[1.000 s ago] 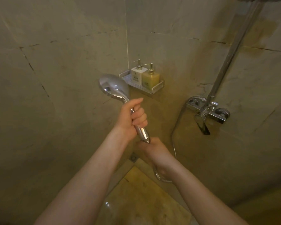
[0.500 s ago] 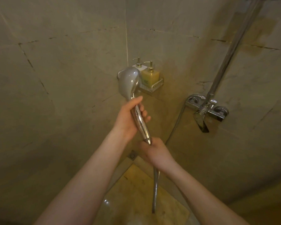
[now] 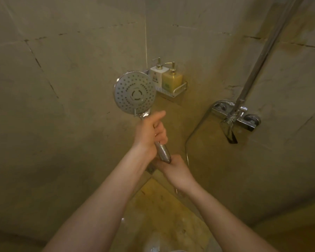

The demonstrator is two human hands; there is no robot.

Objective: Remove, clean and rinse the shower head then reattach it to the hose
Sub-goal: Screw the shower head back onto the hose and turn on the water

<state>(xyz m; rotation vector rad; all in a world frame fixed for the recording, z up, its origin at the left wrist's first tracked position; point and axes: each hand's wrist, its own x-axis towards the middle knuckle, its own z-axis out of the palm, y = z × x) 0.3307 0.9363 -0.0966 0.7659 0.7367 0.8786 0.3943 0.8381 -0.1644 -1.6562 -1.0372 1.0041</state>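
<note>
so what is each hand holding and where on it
The left hand grips the shower head by its chrome handle. The right hand closes around the handle's bottom end, at the hose connection.

Left hand (image 3: 150, 132) grips shower head (image 3: 135, 92) handle — right hand (image 3: 173, 168) wraps hose (image 3: 195, 131) joint below.

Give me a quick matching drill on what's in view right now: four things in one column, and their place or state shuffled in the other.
Things:
1. shower head
2. left hand
3. right hand
4. yellow pump bottle

Place or state:
A. stands in the corner shelf
B. closed at the bottom end of the handle
C. nozzle face turned toward the camera
D. wrapped around the middle of the handle

Pairs: 1-C, 2-D, 3-B, 4-A
</note>
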